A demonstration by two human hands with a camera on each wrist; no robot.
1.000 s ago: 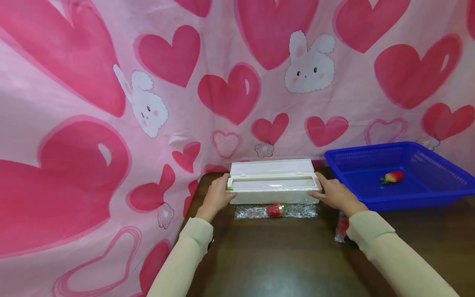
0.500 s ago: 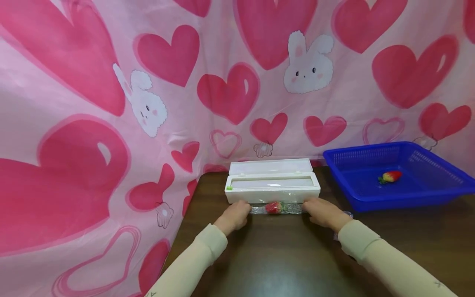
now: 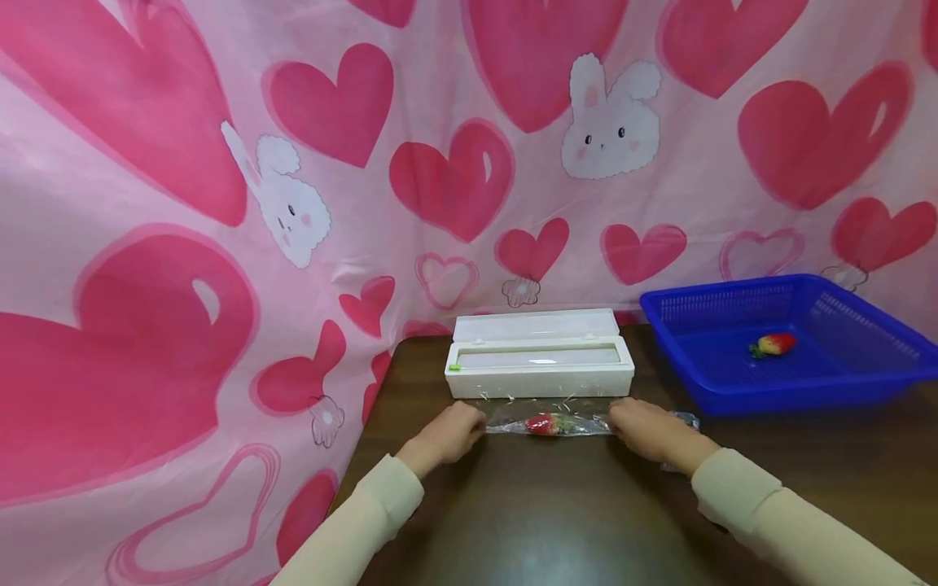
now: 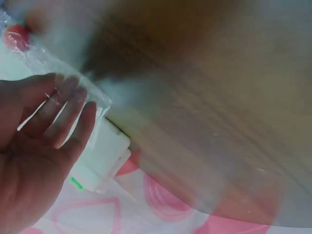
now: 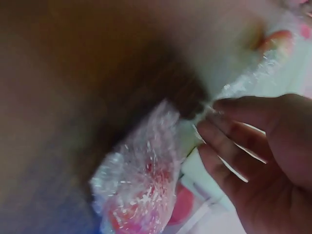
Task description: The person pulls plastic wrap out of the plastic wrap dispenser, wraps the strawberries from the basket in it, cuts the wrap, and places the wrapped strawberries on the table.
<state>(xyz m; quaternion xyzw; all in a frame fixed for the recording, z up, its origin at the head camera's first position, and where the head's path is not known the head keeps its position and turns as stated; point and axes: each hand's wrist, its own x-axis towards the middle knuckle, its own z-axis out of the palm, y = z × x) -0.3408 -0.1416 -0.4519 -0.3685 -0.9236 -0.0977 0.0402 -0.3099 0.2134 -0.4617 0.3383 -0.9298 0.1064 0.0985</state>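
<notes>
Right side of the head view: blue plastic basket [image 3: 762, 398] with slotted walls, standing on a dark brown tabletop [image 3: 528, 496] and cut by the frame edge. On the basket floor: single strawberry [image 3: 777, 344], red tip to the right, yellowish toward the green leaves at left. Near the basket's front: crumpled clear-film bundle [image 5: 141, 195] with red contents, mostly hidden in the head view, blurred in the right wrist view. Behind the tabletop and along its left: wrinkled pink fabric [image 3: 432, 73], printed with solid red hearts [image 3: 456, 181], outlined hearts, two white rabbit heads [image 3: 611, 146] and small outlined flowers [image 3: 326, 422].
</notes>
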